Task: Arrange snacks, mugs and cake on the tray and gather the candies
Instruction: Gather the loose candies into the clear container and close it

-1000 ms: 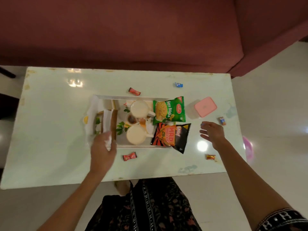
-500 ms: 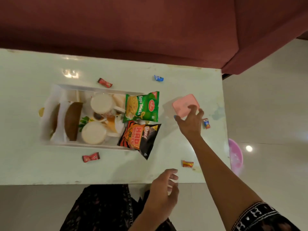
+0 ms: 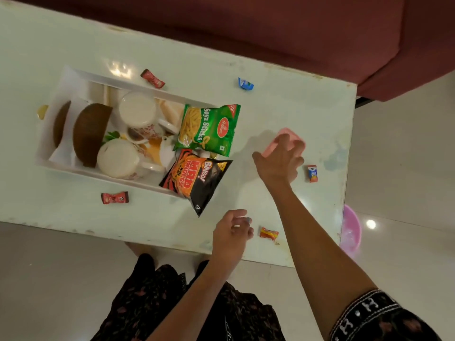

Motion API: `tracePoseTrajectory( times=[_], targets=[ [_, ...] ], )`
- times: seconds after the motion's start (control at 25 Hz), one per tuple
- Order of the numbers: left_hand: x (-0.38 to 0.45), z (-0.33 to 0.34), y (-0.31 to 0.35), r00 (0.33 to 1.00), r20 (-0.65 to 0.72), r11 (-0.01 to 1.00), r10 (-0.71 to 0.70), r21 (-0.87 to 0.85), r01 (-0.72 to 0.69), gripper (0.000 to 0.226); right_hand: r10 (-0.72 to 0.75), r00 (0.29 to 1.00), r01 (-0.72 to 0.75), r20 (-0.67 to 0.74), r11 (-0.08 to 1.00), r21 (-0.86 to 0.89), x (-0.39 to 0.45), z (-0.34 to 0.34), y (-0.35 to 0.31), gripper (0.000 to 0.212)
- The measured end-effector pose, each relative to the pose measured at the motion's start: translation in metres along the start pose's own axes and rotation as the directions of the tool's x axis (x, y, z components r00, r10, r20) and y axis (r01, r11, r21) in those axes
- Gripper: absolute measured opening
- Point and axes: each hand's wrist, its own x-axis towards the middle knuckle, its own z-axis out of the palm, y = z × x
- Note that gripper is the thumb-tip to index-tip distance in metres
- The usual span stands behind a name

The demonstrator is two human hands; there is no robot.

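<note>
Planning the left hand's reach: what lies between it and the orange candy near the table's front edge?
Nothing: the head view shows only bare tabletop between the left hand and the orange candy.

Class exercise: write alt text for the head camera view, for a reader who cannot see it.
A person's right hand grips a pink box on a pale table, while the left hand hovers open near an orange candy. A white tray holds two mugs, cake and two snack packets; other candies lie scattered around it.
</note>
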Motion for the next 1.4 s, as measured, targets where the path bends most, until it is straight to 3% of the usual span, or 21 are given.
tracePoseTrajectory(
  times=[0.12,0.24,0.36,0.44,0.6,0.8,0.92,1.0,1.12,1.28,1.4],
  targets=[
    [0.022,0.006,0.01,0.982,-0.029,0.952,-0.188,-0.252,0.175,0.016,0.003,1.0,-0.008,0.031,0.985,0.17,-0.026,-0.004,0.025,0.06],
    [0.038,0.013,0.012,0.966,0.009,0.926,-0.258,-0.282,0.25,0.033,0.051,0.987,-0.106,0.154,0.922,0.371,-0.061,-0.011,0.05,0.061],
    [0.043,0.018,0.007,0.939,0.144,0.897,-0.312,-0.283,0.341,0.053,0.132,0.915,-0.329,0.381,0.79,0.518,-0.095,-0.015,0.062,0.079],
    [0.044,0.02,0.001,0.93,0.216,0.881,-0.296,-0.315,0.354,0.059,0.136,0.869,-0.402,0.476,0.755,0.518,-0.107,-0.017,0.066,0.084],
    [0.045,0.013,0.0,0.946,0.19,0.884,-0.263,-0.345,0.315,0.055,0.14,0.834,-0.465,0.533,0.698,0.544,-0.104,-0.026,0.07,0.064],
    [0.047,0.011,0.003,0.943,0.203,0.897,-0.262,-0.308,0.316,0.052,0.147,0.796,-0.491,0.588,0.725,0.483,-0.088,-0.035,0.072,0.065],
    [0.05,0.008,0.009,0.919,0.213,0.808,-0.332,-0.438,0.394,0.048,0.07,0.737,-0.551,0.672,0.639,0.538,-0.072,-0.046,0.074,0.048],
    [0.053,0.003,0.01,0.902,0.231,0.721,-0.364,-0.543,0.43,0.05,0.037,0.71,-0.558,0.704,0.639,0.529,-0.058,-0.052,0.074,0.046],
    [0.056,-0.003,0.007,0.902,0.232,0.689,-0.363,-0.586,0.428,0.057,0.114,0.786,-0.505,0.608,0.686,0.524,-0.029,-0.053,0.067,0.064],
    [0.054,-0.009,0.002,0.882,0.241,0.659,-0.404,-0.593,0.463,0.056,0.207,0.936,-0.312,0.284,0.861,0.401,0.011,-0.046,0.041,0.084],
    [0.054,-0.009,0.003,0.876,0.26,0.631,-0.407,-0.613,0.476,0.057,0.18,0.971,-0.222,0.16,0.928,0.3,0.018,-0.044,0.031,0.094]
  ],
)
